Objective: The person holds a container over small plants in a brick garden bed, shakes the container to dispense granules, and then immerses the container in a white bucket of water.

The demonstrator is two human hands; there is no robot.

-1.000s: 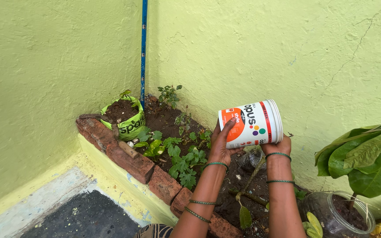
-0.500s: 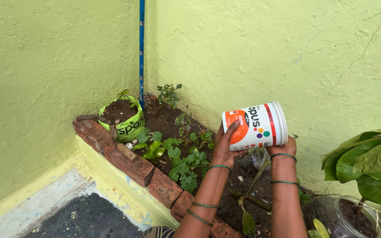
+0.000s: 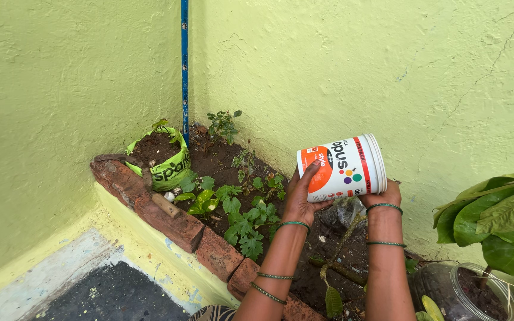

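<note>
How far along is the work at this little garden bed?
Done: small green plants already stand in the brick-edged soil. In hand: both hands, left and right, tip a white-and-orange bucket over the bed. No water visible leaving it, so the progress left is unclear.

White tub with an orange patch and red band; left of it, a green bag, red-brown bricks.

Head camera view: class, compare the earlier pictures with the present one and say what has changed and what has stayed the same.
Very little changed. The white and orange tub tipped a touch further and shifted slightly right and up in the picture. The view drifted a little, so the green grow bag and blue pole sit slightly further left. Nothing was taken or let go: the left hand and right hand hold the tub on its side above the soil bed.
</note>
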